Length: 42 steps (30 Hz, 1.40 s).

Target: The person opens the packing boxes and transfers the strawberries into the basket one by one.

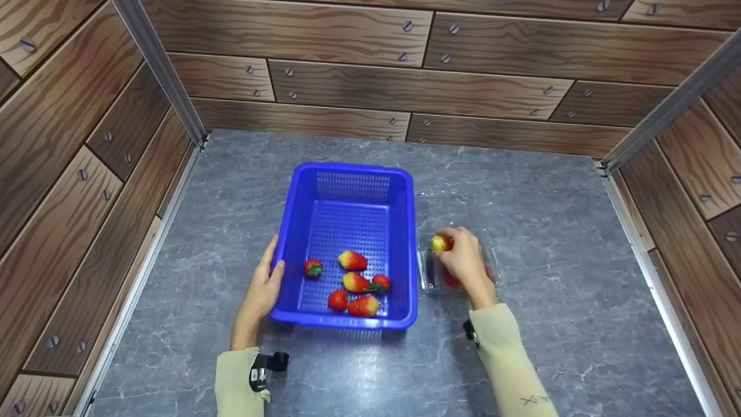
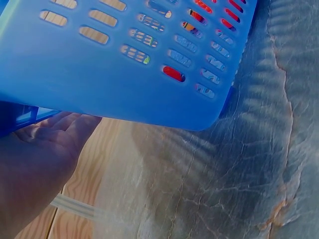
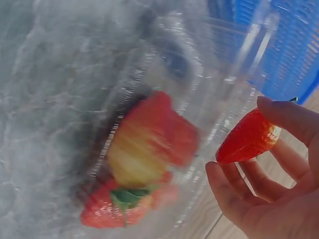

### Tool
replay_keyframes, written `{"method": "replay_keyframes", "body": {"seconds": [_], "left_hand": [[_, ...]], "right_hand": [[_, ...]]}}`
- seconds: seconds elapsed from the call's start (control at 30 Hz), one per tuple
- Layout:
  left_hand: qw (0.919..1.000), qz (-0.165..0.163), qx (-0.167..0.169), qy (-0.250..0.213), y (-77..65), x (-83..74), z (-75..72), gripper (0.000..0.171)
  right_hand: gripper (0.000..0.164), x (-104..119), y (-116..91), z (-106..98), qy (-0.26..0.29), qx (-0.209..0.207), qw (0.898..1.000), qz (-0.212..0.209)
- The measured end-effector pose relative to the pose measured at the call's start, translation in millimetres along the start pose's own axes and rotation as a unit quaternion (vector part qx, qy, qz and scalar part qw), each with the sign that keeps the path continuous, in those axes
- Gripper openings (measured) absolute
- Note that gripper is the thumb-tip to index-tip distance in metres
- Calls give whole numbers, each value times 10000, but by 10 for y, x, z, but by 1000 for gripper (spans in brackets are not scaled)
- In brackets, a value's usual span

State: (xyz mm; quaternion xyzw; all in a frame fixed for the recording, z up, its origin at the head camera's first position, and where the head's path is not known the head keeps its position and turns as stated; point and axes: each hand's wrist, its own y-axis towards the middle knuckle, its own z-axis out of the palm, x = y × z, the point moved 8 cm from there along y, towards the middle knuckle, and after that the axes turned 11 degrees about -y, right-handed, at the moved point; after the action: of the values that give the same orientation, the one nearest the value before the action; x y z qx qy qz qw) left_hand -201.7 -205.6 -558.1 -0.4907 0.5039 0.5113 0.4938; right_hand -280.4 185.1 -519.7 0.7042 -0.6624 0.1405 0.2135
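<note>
A blue plastic basket (image 1: 344, 320) with slotted walls holds several red and yellow strawberries (image 1: 353, 260) near its front end. My left hand (image 1: 260, 294) grips the basket's left side, thumb on the rim; the left wrist view shows its fingers under the rim. Between thumb and fingers, my right hand (image 1: 466, 260) pinches a strawberry (image 3: 249, 137), red with a paler stem end. That strawberry is above a clear plastic box (image 1: 495, 255) standing to the right of the basket. Inside the box lie more strawberries (image 3: 142, 144), one with green leaves, partly covered by the hand in the head view.
A grey marbled tabletop (image 1: 556, 231) lies under everything. Wood-patterned panels (image 1: 359, 35) rise at the back and on both sides, joined by grey metal posts (image 1: 168, 69). Dark wrist cameras (image 1: 260, 370) sit at both sleeves.
</note>
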Motion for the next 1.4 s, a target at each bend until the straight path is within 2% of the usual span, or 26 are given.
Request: {"method": "replay_keyframes", "body": {"seconds": [0.2,0.4,0.67,0.87,1.2,1.33,1.4], "left_hand": [[10000,-30,-17,-84,-3,7,2,57],[10000,-78,-14,-52,-4,3,11,57],[9999,-109,-14,103,5,17,2,57],[10000,38,7,28,12,16,10,57],[9999,-102,52,-42,-4,6,28,58],[9998,-177,85,-23,-49,-179,66,57],[9997,-207,83,-36,-48,-194,64,57]], "right_hand": [[43,223,68,-161,151,-66,9998,-131],[43,468,142,-299,77,-164,9993,-334],[41,812,230,-331,160,-221,9975,-659],[43,1102,311,-247,205,-11,9964,-818],[41,1380,388,43,-50,407,9957,-835],[40,1463,390,158,-182,563,9954,-752],[40,1512,394,214,-225,637,9951,-728]]}}
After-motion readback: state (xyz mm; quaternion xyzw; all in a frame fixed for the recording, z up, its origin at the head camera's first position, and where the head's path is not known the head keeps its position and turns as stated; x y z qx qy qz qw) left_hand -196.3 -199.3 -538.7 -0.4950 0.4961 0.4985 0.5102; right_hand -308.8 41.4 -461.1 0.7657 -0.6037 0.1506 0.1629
